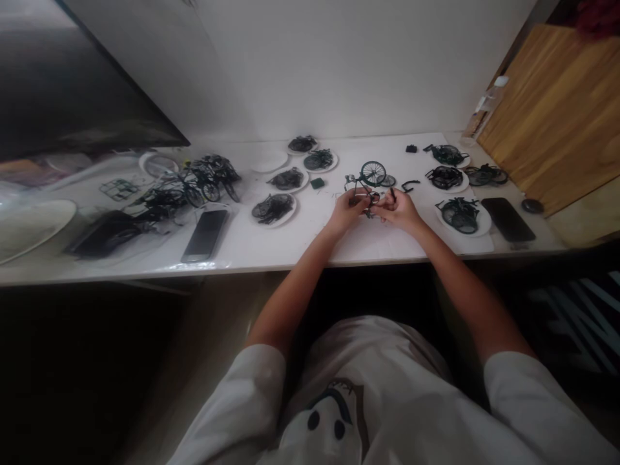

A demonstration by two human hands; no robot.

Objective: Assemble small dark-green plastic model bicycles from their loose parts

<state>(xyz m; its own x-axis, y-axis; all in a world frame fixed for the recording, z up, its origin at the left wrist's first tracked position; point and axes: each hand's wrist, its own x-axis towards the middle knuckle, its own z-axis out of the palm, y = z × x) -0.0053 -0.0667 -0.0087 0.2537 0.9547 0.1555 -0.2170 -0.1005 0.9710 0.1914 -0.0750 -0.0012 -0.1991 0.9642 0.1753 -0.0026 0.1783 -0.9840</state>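
On the white tabletop in front of me stands a dark miniature bicycle (358, 183), partly built. My left hand (349, 209) is closed around its lower frame, fingers pinching near the middle. From the other side my right hand (401, 210) pinches at the same part, and a small dark stick-like piece (392, 193) shows between its fingers. Just beyond the hands is a spoked wheel (372, 173), with a smaller wheel-shaped part (389, 181) beside it. Curved dark strips (411, 186) lie to the right. The exact spot between the fingertips is hidden.
Plates of dark miniature parts flank me, including a left plate (289, 218) and a right plate (484, 223). A grey phone (206, 236) and several finished miniature bicycles (213, 177) are farther left. A black phone (508, 219) and a bottle (487, 106) are right.
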